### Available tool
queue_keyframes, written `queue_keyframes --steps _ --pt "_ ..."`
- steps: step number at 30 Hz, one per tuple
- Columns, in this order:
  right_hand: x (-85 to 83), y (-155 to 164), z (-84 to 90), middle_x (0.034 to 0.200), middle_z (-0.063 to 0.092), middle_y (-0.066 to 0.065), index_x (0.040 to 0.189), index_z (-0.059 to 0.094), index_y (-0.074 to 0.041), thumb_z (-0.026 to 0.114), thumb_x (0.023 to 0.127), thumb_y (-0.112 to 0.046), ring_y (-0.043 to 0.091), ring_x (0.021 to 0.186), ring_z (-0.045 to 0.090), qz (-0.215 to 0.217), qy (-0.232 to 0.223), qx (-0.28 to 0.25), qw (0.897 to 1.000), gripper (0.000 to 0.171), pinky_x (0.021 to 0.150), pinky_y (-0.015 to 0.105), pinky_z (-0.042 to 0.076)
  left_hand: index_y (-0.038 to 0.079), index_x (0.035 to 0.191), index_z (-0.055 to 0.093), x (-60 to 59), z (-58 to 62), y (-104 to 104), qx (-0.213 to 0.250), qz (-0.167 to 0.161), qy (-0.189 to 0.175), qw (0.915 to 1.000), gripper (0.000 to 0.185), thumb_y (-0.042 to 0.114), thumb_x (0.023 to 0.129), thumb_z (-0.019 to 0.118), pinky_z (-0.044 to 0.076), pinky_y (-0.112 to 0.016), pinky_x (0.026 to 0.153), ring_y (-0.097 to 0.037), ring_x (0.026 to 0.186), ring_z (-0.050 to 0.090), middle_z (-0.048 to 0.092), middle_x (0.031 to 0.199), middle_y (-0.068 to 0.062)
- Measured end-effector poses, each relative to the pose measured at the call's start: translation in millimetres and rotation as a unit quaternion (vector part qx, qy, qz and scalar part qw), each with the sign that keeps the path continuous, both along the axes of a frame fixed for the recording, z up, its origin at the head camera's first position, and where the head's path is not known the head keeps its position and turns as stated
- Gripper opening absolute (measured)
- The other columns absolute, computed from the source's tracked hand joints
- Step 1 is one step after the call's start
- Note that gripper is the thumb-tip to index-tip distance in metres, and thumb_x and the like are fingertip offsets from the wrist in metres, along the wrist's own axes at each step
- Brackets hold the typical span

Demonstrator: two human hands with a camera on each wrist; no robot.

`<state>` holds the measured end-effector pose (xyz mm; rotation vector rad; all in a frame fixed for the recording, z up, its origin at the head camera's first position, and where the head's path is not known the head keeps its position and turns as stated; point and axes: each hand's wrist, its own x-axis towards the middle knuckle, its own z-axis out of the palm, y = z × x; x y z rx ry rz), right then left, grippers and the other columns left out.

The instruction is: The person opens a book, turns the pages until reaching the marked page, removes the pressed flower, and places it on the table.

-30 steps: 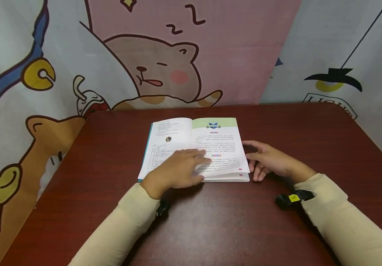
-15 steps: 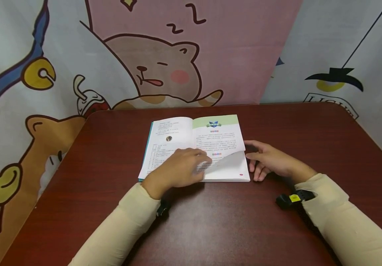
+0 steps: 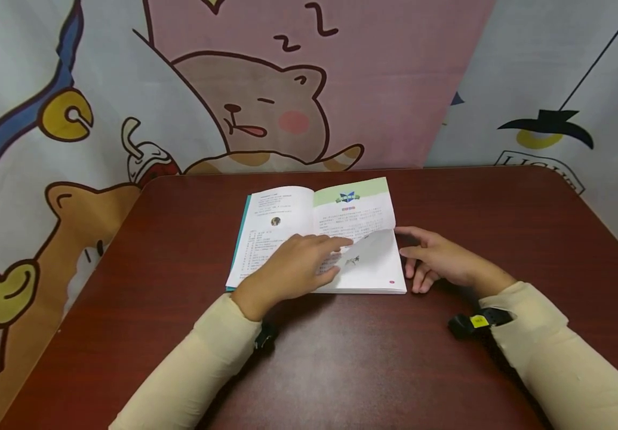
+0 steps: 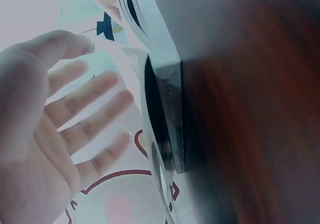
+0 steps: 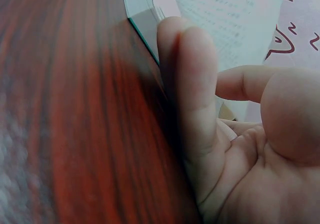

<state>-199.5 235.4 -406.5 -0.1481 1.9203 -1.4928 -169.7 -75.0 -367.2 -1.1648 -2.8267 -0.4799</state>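
Note:
An open book (image 3: 266, 245) lies on the table, its left page flat. The right page (image 3: 351, 218), with a green band across its top, has its lower right part lifted and bent back toward the middle. White paper with a small dark picture shows below the bend. My left hand (image 3: 292, 269) is over the lower middle of the book, index finger stretched along the bent page. In the left wrist view its fingers (image 4: 92, 129) are spread and loosely bent. Beside the book's right edge, my right hand (image 3: 443, 257) has its foremost fingertip at the page's edge and its other fingers loosely bent.
The dark red wooden table (image 3: 309, 358) extends around the book. Behind it hangs a cartoon backdrop (image 3: 384, 83) with a sleeping bear. A black device (image 3: 467, 325) with a yellow label is strapped on the right wrist.
The right page lay almost flat; its lower right corner has risen and folded up toward the middle. My left index finger has straightened. My right hand has hardly moved.

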Motion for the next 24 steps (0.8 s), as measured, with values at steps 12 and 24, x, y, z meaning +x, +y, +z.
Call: queue_keyframes --steps 12,24 --pt "-2.1 1.8 -5.4 0.077 0.059 0.014 0.159 0.013 -0.02 0.048 0.104 -0.019 0.028 0.057 0.068 -0.005 0.002 0.002 1.0 0.065 0.055 0.042 0.059 0.018 0.146 0.05 0.5 5.2 1.3 0.119 0.017 -0.048 0.9916 0.052 0.014 0.096 0.063 0.051 -0.022 0.073 -0.008 0.09 0.064 0.068 0.125 0.001" --pt "-1.7 -0.3 -3.3 0.075 0.058 0.012 0.16 0.009 -0.019 0.045 0.105 -0.017 0.025 0.055 0.068 -0.004 0.001 0.003 1.0 0.066 0.055 0.04 0.059 0.012 0.131 0.06 -6.4 11.9 -4.6 0.29 0.077 -0.191 0.9346 0.038 0.01 0.094 0.065 0.056 -0.026 0.067 -0.016 0.077 0.066 0.069 0.103 -0.008"
